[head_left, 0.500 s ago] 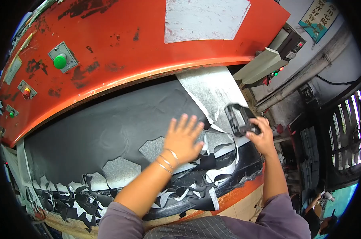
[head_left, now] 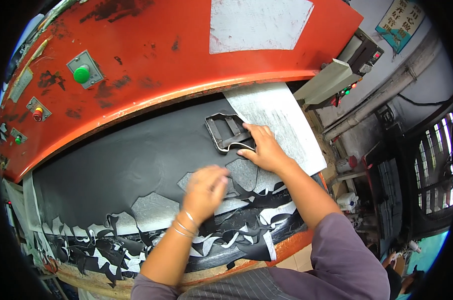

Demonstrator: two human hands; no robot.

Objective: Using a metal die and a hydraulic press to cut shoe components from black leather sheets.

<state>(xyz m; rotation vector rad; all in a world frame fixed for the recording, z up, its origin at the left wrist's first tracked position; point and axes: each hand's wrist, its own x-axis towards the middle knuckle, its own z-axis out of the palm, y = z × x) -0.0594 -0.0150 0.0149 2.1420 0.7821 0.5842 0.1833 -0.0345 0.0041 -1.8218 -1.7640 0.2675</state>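
A black metal cutting die, an open frame with crossbars and a curved notch on its near side, rests on the dark sheet material near its right end. My right hand grips the die's right side, thumb at the near edge and fingers at the far edge. To its left, my left hand hovers over the sheet's ragged near edge, blurred by motion, so its fingers cannot be read. Grey-white backing shows through cut-out gaps along that edge.
An orange press beam with a green button and a red knob spans the far side. Scrap strips hang along the near edge. A white board lies at the right; a control box stands beyond it.
My right hand has carried the die leftward from the white board onto the dark sheet. My left hand has drawn back toward me and left from its spread position. Scraps near the right end have shifted.
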